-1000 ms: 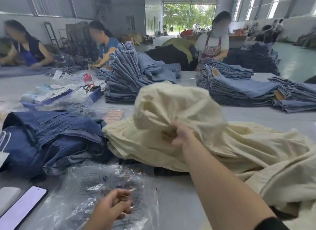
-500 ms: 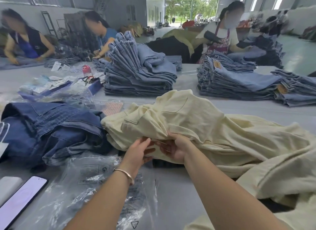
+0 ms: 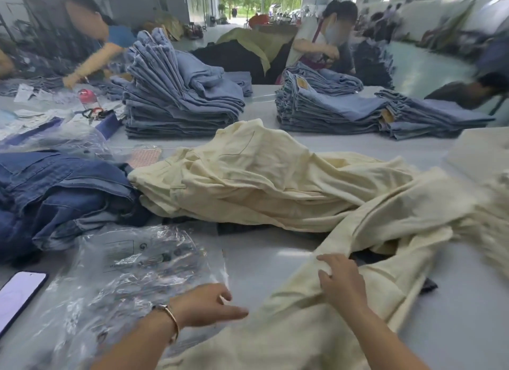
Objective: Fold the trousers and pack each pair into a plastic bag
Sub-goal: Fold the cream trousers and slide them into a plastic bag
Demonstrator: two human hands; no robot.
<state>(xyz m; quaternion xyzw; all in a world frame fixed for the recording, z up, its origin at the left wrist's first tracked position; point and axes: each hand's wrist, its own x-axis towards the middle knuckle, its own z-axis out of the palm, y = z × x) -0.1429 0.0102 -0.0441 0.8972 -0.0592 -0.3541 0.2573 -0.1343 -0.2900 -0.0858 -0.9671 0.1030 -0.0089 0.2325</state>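
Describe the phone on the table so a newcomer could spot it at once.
Start at the heap of dark blue denim on the left of the grey table, then drop toward the near edge past the crinkled clear plastic bags. The phone lies flat at the far left, partly cut off by the frame. It is the only rigid, dark-rimmed slab with a pale glowing screen among soft cloth and film.

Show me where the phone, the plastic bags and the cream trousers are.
phone [image 3: 20,295], head view, on its screen.
plastic bags [image 3: 132,270], head view, on the top bag.
cream trousers [image 3: 275,182], head view, on the bunched upper part.
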